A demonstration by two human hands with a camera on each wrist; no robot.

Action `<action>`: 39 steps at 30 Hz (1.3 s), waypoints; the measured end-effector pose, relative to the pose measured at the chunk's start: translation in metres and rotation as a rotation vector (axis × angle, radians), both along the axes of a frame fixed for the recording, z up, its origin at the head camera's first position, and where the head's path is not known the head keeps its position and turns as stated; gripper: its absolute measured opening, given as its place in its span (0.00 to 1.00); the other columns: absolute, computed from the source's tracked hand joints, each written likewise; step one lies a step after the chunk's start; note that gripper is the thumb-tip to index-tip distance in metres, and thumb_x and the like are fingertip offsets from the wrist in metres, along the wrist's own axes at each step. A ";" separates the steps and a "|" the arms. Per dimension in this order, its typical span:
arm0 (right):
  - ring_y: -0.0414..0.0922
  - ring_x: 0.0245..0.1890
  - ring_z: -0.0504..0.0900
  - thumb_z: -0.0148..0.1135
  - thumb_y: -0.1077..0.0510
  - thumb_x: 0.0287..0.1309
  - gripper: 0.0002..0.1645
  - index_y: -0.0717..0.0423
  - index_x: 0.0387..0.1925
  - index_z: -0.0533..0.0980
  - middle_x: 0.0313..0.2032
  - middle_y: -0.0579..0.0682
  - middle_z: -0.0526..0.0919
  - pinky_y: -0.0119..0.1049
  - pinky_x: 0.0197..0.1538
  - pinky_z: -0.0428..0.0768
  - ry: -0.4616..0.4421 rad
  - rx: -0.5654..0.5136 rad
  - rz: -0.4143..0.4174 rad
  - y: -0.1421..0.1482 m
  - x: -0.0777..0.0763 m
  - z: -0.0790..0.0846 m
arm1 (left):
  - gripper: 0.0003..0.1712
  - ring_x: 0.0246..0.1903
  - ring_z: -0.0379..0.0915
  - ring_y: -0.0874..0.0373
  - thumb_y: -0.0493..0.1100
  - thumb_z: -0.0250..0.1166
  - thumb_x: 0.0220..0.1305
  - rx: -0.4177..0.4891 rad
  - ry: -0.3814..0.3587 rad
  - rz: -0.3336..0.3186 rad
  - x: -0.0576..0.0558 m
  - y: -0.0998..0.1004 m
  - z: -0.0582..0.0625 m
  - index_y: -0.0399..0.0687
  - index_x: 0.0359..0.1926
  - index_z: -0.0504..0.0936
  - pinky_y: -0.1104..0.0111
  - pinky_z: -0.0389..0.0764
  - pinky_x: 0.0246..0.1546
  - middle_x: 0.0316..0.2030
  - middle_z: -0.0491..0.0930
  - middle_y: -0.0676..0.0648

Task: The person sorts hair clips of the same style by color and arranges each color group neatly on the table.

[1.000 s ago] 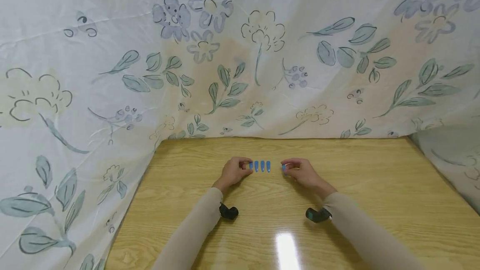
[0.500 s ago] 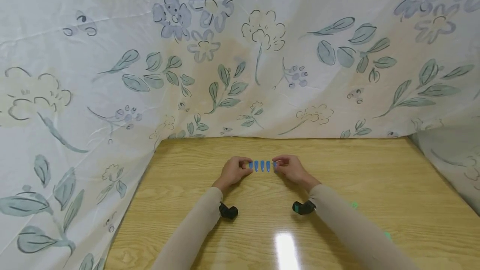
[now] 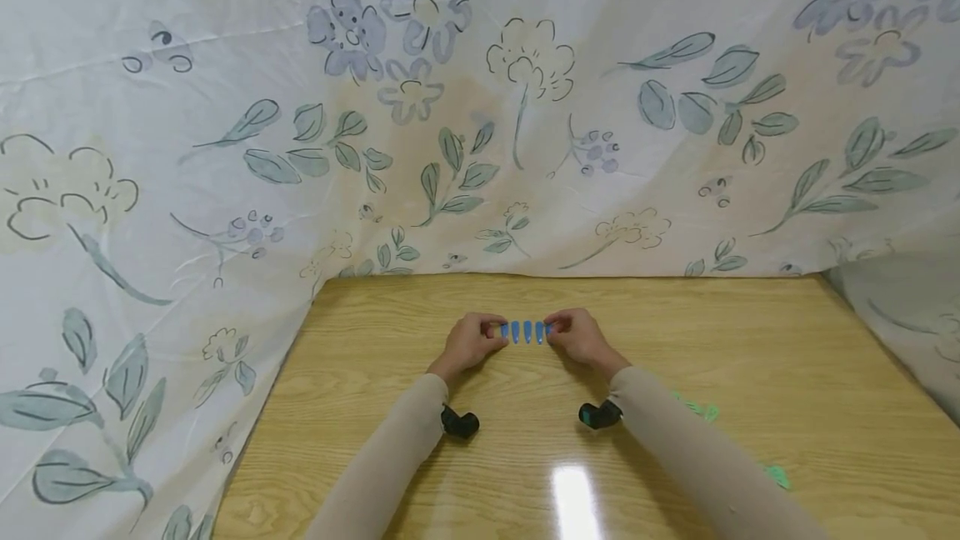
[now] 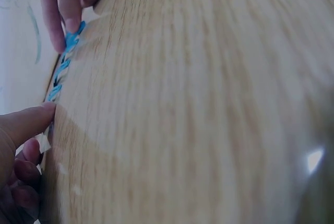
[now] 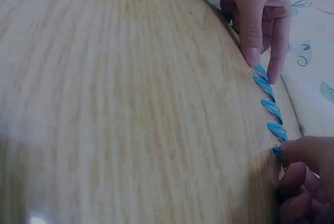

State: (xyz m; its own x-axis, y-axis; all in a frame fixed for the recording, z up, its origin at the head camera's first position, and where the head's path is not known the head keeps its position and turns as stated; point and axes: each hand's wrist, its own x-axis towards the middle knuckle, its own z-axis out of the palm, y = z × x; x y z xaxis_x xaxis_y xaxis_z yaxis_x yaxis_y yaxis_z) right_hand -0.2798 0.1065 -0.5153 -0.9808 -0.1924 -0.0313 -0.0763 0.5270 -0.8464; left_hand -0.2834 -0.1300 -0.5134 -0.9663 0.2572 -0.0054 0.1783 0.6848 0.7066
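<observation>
Right hand now nearer the slim, tapered blue clips on wood-grained tabletop.

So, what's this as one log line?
left fingers: pinch leftmost blue clip | right fingers: pinch rightmost blue clip | between: three blue clips

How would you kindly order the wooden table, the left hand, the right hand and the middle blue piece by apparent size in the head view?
Largest to smallest:
1. Wooden table
2. Left hand and right hand: they look alike, so I leave them unranked
3. Middle blue piece
</observation>
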 end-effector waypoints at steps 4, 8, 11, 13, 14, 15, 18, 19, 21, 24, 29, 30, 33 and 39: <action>0.43 0.33 0.76 0.65 0.68 0.60 0.14 0.65 0.48 0.83 0.32 0.53 0.83 0.33 0.37 0.72 0.011 0.033 -0.009 -0.002 0.003 0.002 | 0.18 0.22 0.64 0.64 0.45 0.72 0.63 -0.003 -0.009 0.006 0.001 0.000 -0.001 0.52 0.54 0.87 0.72 0.64 0.25 0.25 0.76 0.55; 0.43 0.33 0.76 0.66 0.68 0.60 0.14 0.67 0.48 0.83 0.32 0.53 0.83 0.32 0.37 0.73 0.041 0.055 -0.013 -0.003 0.005 0.004 | 0.19 0.23 0.65 0.63 0.46 0.73 0.63 -0.005 -0.014 0.004 0.001 0.000 -0.001 0.53 0.55 0.87 0.72 0.65 0.26 0.26 0.76 0.54; 0.43 0.34 0.77 0.66 0.68 0.60 0.14 0.67 0.48 0.83 0.32 0.53 0.83 0.33 0.39 0.72 0.057 0.059 -0.020 -0.003 0.007 0.004 | 0.19 0.23 0.65 0.63 0.46 0.73 0.63 -0.007 -0.005 0.005 0.002 0.000 0.000 0.53 0.55 0.87 0.71 0.65 0.26 0.26 0.77 0.54; 0.43 0.34 0.77 0.66 0.68 0.60 0.14 0.67 0.48 0.83 0.32 0.53 0.84 0.33 0.39 0.72 0.063 0.065 -0.018 -0.003 0.008 0.004 | 0.19 0.23 0.65 0.63 0.46 0.73 0.63 -0.011 -0.002 0.011 0.002 0.001 0.000 0.53 0.55 0.87 0.71 0.65 0.26 0.26 0.77 0.54; 0.43 0.34 0.76 0.66 0.68 0.61 0.14 0.67 0.48 0.83 0.32 0.53 0.83 0.33 0.39 0.72 0.062 0.067 -0.019 -0.003 0.008 0.004 | 0.19 0.23 0.65 0.63 0.46 0.73 0.63 -0.011 -0.001 0.013 0.001 0.001 0.000 0.53 0.55 0.87 0.71 0.64 0.26 0.26 0.77 0.54; 0.43 0.34 0.76 0.66 0.68 0.61 0.14 0.67 0.49 0.83 0.32 0.52 0.83 0.33 0.39 0.72 0.061 0.072 -0.019 -0.003 0.008 0.004 | 0.19 0.23 0.65 0.63 0.46 0.73 0.63 -0.013 -0.002 0.014 0.001 0.001 -0.001 0.54 0.55 0.87 0.71 0.64 0.26 0.26 0.77 0.54; 0.44 0.35 0.76 0.66 0.67 0.61 0.14 0.66 0.49 0.83 0.33 0.52 0.83 0.33 0.39 0.71 0.060 0.079 -0.020 -0.003 0.008 0.003 | 0.19 0.23 0.64 0.63 0.46 0.73 0.63 -0.017 -0.005 0.016 0.001 0.001 -0.002 0.54 0.55 0.87 0.71 0.64 0.26 0.26 0.77 0.55; 0.44 0.35 0.76 0.66 0.67 0.61 0.14 0.66 0.49 0.84 0.32 0.52 0.83 0.33 0.39 0.71 0.061 0.080 -0.021 -0.003 0.007 0.003 | 0.19 0.23 0.64 0.63 0.46 0.73 0.63 -0.017 -0.005 0.014 0.001 0.001 -0.002 0.54 0.55 0.87 0.71 0.64 0.26 0.26 0.77 0.55; 0.44 0.35 0.76 0.66 0.67 0.61 0.14 0.66 0.48 0.84 0.32 0.52 0.83 0.34 0.39 0.72 0.066 0.083 -0.022 -0.003 0.007 0.003 | 0.19 0.23 0.65 0.63 0.46 0.73 0.63 -0.020 -0.006 0.014 0.001 0.001 -0.003 0.54 0.55 0.87 0.71 0.64 0.26 0.26 0.77 0.55; 0.44 0.34 0.76 0.67 0.67 0.61 0.14 0.66 0.48 0.84 0.32 0.52 0.83 0.34 0.39 0.71 0.071 0.088 -0.021 -0.002 0.007 0.002 | 0.19 0.23 0.65 0.63 0.46 0.72 0.63 -0.027 -0.009 0.017 0.000 0.001 -0.002 0.54 0.55 0.87 0.71 0.64 0.26 0.26 0.76 0.55; 0.44 0.34 0.75 0.66 0.67 0.61 0.14 0.65 0.49 0.84 0.32 0.52 0.83 0.34 0.39 0.70 0.063 0.085 -0.019 -0.003 0.007 0.004 | 0.19 0.23 0.64 0.63 0.47 0.72 0.64 -0.031 -0.012 0.015 0.001 0.000 -0.001 0.55 0.56 0.86 0.72 0.64 0.27 0.26 0.76 0.55; 0.44 0.34 0.75 0.66 0.67 0.61 0.14 0.65 0.49 0.84 0.32 0.52 0.83 0.34 0.39 0.70 0.061 0.083 -0.019 -0.003 0.008 0.004 | 0.19 0.23 0.64 0.63 0.47 0.72 0.64 -0.027 -0.009 0.011 0.001 0.000 0.000 0.54 0.56 0.86 0.71 0.64 0.27 0.26 0.76 0.55; 0.44 0.34 0.75 0.66 0.67 0.61 0.14 0.65 0.49 0.84 0.32 0.52 0.82 0.34 0.40 0.70 0.059 0.083 -0.017 -0.003 0.008 0.004 | 0.19 0.23 0.64 0.63 0.46 0.72 0.64 -0.017 -0.005 0.001 0.001 0.000 0.000 0.53 0.56 0.86 0.71 0.64 0.26 0.26 0.76 0.54; 0.45 0.35 0.74 0.66 0.67 0.61 0.15 0.64 0.49 0.84 0.32 0.51 0.81 0.35 0.41 0.70 0.039 0.071 -0.023 -0.002 0.008 0.003 | 0.19 0.23 0.63 0.63 0.46 0.71 0.64 -0.017 -0.003 -0.008 0.002 0.000 -0.001 0.53 0.56 0.86 0.71 0.64 0.27 0.26 0.76 0.54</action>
